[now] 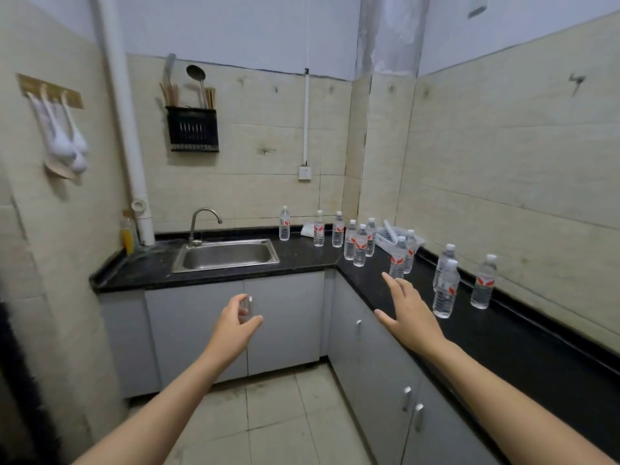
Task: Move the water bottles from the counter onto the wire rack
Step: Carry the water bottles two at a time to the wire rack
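Several clear water bottles with red-and-white labels stand upright on the black L-shaped counter (302,260). The leftmost bottle (284,223) is near the back wall, and a cluster of bottles (359,246) fills the corner. Along the right run stand more, the nearest bottle (445,290) beside another bottle (483,282). My right hand (407,310) hovers over the counter's front edge with fingers spread, just short of a bottle (398,258), holding nothing. My left hand (235,322) floats in front of the cabinet doors, fingers loosely curled and empty. No wire rack is in view.
A steel sink (226,255) with a faucet (201,223) is set into the left run. A white plastic basket (391,237) sits in the corner behind the bottles. A black utensil holder (193,129) and white ladles (63,139) hang on the walls. Grey cabinets (285,323) stand below.
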`<state>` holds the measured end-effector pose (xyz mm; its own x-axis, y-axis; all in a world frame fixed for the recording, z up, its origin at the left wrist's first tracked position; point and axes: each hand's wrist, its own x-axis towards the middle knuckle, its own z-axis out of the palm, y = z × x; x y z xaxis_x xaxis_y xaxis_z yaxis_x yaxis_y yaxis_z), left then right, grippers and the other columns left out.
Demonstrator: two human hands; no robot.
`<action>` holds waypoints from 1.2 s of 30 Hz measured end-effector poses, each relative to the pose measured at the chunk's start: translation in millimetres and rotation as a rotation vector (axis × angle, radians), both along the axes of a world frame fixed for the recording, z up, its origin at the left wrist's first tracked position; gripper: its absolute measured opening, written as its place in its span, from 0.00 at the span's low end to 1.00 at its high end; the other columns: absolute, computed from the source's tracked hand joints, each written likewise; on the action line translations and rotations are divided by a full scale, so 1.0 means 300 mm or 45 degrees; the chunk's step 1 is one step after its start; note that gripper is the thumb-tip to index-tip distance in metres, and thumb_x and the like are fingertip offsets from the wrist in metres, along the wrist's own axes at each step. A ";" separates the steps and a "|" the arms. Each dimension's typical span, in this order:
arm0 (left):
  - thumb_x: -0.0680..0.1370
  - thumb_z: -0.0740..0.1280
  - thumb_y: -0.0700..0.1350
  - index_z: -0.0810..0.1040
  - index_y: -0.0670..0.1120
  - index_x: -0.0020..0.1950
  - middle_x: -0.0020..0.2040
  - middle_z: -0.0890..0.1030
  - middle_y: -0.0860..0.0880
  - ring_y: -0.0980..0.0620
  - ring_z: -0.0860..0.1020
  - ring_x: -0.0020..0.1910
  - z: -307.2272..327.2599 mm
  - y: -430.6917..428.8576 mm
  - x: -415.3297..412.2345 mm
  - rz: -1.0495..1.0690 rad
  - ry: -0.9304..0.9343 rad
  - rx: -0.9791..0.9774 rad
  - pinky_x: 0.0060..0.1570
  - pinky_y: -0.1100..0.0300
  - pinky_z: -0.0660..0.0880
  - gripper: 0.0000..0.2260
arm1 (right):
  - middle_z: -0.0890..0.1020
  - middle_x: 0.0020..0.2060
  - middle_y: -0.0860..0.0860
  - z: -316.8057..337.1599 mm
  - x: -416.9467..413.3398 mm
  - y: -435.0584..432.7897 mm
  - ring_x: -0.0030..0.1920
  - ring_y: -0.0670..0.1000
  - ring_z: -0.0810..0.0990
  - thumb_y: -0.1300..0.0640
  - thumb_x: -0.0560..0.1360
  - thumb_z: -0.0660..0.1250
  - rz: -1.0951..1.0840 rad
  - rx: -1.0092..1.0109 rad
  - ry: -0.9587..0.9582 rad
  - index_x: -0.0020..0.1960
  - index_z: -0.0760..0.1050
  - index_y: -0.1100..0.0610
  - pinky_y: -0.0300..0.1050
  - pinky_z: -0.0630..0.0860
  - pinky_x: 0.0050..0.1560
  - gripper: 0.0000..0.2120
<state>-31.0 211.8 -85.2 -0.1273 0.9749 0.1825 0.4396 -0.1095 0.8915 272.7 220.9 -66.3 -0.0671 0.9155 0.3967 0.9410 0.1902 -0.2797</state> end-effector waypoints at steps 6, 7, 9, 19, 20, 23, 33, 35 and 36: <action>0.76 0.64 0.43 0.61 0.46 0.70 0.58 0.69 0.45 0.50 0.70 0.55 0.058 0.232 -0.067 0.049 0.034 0.075 0.51 0.57 0.66 0.24 | 0.61 0.71 0.57 0.048 -0.052 0.280 0.70 0.56 0.62 0.48 0.75 0.63 0.068 0.054 -0.006 0.74 0.49 0.52 0.55 0.67 0.66 0.34; 0.76 0.64 0.43 0.61 0.46 0.70 0.58 0.69 0.45 0.50 0.69 0.55 0.066 0.276 -0.076 0.059 0.044 0.091 0.51 0.57 0.66 0.24 | 0.61 0.71 0.57 0.061 -0.064 0.335 0.70 0.56 0.61 0.48 0.75 0.63 0.085 0.067 0.015 0.74 0.49 0.51 0.56 0.67 0.66 0.34; 0.76 0.64 0.43 0.62 0.45 0.70 0.56 0.70 0.45 0.50 0.70 0.54 0.082 0.367 -0.095 0.105 0.039 0.100 0.51 0.58 0.66 0.23 | 0.61 0.71 0.56 0.081 -0.086 0.441 0.71 0.55 0.61 0.48 0.74 0.63 0.114 0.081 0.083 0.74 0.50 0.51 0.58 0.67 0.66 0.34; 0.75 0.64 0.40 0.64 0.43 0.68 0.53 0.71 0.44 0.50 0.71 0.50 0.039 0.775 -0.195 0.243 -0.029 0.070 0.49 0.59 0.65 0.22 | 0.60 0.72 0.55 0.037 -0.232 0.899 0.71 0.53 0.62 0.47 0.75 0.63 0.290 0.004 0.107 0.74 0.50 0.51 0.49 0.66 0.67 0.34; 0.76 0.64 0.40 0.64 0.42 0.68 0.54 0.71 0.43 0.49 0.70 0.51 0.004 0.805 -0.205 0.253 -0.044 0.034 0.50 0.59 0.65 0.22 | 0.59 0.73 0.55 0.006 -0.253 0.937 0.71 0.54 0.61 0.47 0.75 0.63 0.309 -0.045 0.056 0.74 0.49 0.50 0.49 0.66 0.67 0.34; 0.76 0.64 0.41 0.63 0.42 0.69 0.55 0.71 0.43 0.48 0.70 0.53 -0.075 0.913 -0.250 0.277 -0.102 -0.041 0.53 0.57 0.67 0.22 | 0.56 0.74 0.54 -0.065 -0.307 1.063 0.72 0.54 0.60 0.46 0.75 0.62 0.346 -0.129 -0.059 0.74 0.47 0.49 0.47 0.64 0.67 0.34; 0.75 0.64 0.42 0.65 0.44 0.68 0.47 0.74 0.48 0.49 0.72 0.48 -0.150 1.515 -0.430 0.284 -0.172 -0.043 0.48 0.58 0.65 0.21 | 0.56 0.73 0.55 -0.116 -0.492 1.630 0.70 0.56 0.62 0.44 0.75 0.60 0.314 -0.201 -0.244 0.74 0.47 0.49 0.48 0.65 0.66 0.34; 0.76 0.64 0.43 0.63 0.44 0.69 0.51 0.74 0.46 0.49 0.72 0.50 -0.150 1.666 -0.441 0.218 -0.198 -0.063 0.49 0.58 0.66 0.22 | 0.56 0.73 0.55 -0.109 -0.521 1.740 0.69 0.56 0.62 0.44 0.75 0.60 0.290 -0.228 -0.265 0.74 0.47 0.49 0.49 0.66 0.66 0.34; 0.76 0.63 0.43 0.62 0.44 0.69 0.53 0.73 0.44 0.49 0.73 0.50 -0.146 1.745 -0.442 0.188 -0.203 -0.068 0.48 0.59 0.67 0.23 | 0.56 0.73 0.54 -0.107 -0.533 1.795 0.70 0.56 0.62 0.44 0.75 0.60 0.277 -0.238 -0.271 0.74 0.47 0.48 0.49 0.65 0.66 0.34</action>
